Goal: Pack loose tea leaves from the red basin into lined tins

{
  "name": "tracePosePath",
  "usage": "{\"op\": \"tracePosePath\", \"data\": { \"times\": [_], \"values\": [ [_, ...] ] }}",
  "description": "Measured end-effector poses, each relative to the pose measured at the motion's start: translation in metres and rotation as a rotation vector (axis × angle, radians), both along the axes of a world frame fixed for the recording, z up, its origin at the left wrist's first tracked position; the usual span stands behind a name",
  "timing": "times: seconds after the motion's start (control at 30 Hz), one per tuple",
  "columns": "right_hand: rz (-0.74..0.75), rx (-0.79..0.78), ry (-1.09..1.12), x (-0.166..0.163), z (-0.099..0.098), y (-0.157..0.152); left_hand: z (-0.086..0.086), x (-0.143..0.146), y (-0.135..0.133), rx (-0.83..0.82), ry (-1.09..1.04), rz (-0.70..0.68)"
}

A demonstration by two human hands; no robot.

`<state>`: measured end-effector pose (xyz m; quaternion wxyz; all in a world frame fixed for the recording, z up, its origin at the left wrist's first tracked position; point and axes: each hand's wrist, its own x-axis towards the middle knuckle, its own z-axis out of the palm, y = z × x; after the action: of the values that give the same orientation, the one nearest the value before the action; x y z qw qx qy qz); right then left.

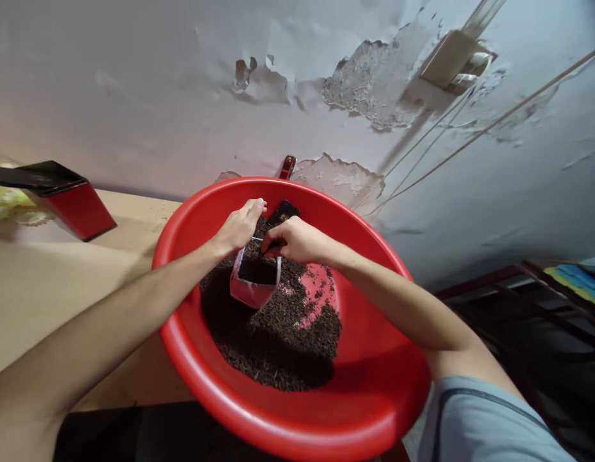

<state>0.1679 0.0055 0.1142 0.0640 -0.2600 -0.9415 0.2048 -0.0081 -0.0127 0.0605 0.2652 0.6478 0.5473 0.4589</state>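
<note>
A large red basin (374, 378) holds dark, crumbly granules (287, 359) spread over its bottom. Among them stands a small pinkish-red pouch (253, 294), its mouth open and dark material inside. My left hand (240, 228) is at the far left side of the pouch, fingers stretched out and close together; whether the thumb touches the pouch is hidden. At the pouch's far right rim, my right hand (297, 240) is closed, fingertips pinched over the opening. What they hold cannot be made out. A flat black piece (284, 212) lies behind the hands, inside the basin.
A dark red handle (288, 167) sticks up beyond the basin's far rim. On the wooden table (133, 212) at left stands a tilted red and black box (80, 208). A peeling wall (172, 96) with a socket box (451, 61) and cords rises behind.
</note>
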Motion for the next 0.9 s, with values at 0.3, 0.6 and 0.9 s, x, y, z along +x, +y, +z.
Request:
{"op": "tracePosePath", "data": {
  "times": [0.3, 0.6, 0.9],
  "values": [
    [0.136, 0.096, 0.053, 0.003, 0.000, -0.012, 0.005, -0.004, 0.000, 0.024, 0.019, 0.010],
    [0.092, -0.041, 0.009, 0.003, -0.013, -0.003, 0.007, -0.004, 0.002, 0.052, 0.148, 0.008],
    [0.151, -0.046, 0.084, 0.002, -0.009, -0.004, 0.004, -0.008, 0.010, 0.033, 0.231, 0.001]
  ]
}}
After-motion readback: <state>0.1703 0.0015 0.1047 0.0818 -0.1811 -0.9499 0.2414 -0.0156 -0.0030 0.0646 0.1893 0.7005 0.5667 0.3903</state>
